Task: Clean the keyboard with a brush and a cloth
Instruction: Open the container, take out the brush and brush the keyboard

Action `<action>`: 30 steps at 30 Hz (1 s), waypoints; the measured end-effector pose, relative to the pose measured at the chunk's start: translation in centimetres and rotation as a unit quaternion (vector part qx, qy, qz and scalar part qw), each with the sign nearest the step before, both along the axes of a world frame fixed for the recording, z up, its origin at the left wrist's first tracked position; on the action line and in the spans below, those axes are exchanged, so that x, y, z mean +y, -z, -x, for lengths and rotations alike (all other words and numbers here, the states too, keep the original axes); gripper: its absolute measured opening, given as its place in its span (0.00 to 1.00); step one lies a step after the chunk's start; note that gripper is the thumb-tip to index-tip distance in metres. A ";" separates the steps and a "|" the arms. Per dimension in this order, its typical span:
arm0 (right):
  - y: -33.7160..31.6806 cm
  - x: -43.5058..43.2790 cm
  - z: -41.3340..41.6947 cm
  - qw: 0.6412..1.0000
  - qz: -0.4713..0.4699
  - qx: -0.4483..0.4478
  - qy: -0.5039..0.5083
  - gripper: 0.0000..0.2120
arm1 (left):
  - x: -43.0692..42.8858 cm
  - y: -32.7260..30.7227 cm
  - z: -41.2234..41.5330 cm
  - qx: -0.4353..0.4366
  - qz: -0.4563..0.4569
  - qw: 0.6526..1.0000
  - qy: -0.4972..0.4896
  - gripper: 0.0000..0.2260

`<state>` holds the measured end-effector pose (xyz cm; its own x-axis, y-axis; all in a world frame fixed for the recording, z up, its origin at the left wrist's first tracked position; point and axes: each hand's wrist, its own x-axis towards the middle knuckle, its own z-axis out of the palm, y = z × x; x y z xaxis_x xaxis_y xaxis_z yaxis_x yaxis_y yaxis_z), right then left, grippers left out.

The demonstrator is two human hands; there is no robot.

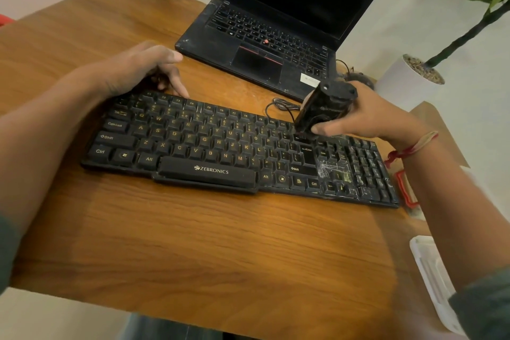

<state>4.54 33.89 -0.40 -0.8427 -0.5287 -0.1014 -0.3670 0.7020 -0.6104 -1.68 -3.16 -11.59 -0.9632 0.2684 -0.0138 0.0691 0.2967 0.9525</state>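
While left grip [138,69], open-handed, pins the keyboard [209,146] steady, right grip [369,116] clasps brush [317,110], bristles on keys.

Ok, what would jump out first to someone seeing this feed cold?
The black keyboard across the middle of the wooden table, with whitish grime around its arrow keys. Then the right hand gripping a black brush against the keys near Enter, while the left hand rests on its far-left corner. An open laptop sits behind.
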 end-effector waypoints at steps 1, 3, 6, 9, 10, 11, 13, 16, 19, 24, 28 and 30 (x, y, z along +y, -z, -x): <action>0.0 0.1 0.3 1.000 -0.010 0.016 0.018 0.25 | 0.0 0.0 0.1 0.000 0.001 1.000 0.001 0.29; 0.2 0.4 0.8 0.994 -0.054 0.075 0.056 0.19 | -0.3 0.1 0.2 0.002 0.004 1.000 -0.003 0.27; 0.5 0.4 0.8 0.993 -0.034 0.074 0.083 0.14 | -0.5 0.0 0.1 -0.001 0.015 1.000 -0.004 0.26; 0.9 -0.1 -0.2 0.994 0.074 0.012 0.081 0.19 | -0.3 -0.2 -0.1 0.007 0.023 1.000 -0.001 0.28; 1.0 -0.1 -0.4 0.993 0.082 0.005 0.079 0.22 | -0.2 -0.2 -0.2 0.007 0.027 1.000 -0.001 0.29; 1.2 0.0 -0.3 0.994 0.075 0.004 0.085 0.23 | -0.2 -0.2 -0.1 0.008 0.030 1.000 -0.001 0.29; 1.1 0.2 0.2 0.994 0.044 0.022 0.102 0.21 | -0.4 -0.2 0.0 0.009 0.038 0.999 -0.004 0.28; 0.6 0.3 0.5 0.992 0.028 0.045 0.118 0.18 | -0.4 -0.4 -0.1 0.009 0.041 0.999 -0.009 0.27; 0.7 0.0 0.0 0.992 0.075 0.008 0.096 0.21 | -0.1 -0.6 -0.3 0.015 0.033 0.999 -0.005 0.28; 1.0 -0.2 0.3 0.989 0.012 0.065 0.132 0.19 | -0.3 -0.6 -0.4 0.010 0.028 1.000 0.000 0.28; 1.1 -0.7 -0.6 0.990 0.078 0.004 0.116 0.23 | 0.3 -1.5 -1.4 0.013 0.021 1.000 0.000 0.31; 1.5 -0.8 -0.7 0.994 0.037 0.002 0.105 0.22 | 0.6 -1.9 -2.0 0.013 0.011 1.000 0.003 0.26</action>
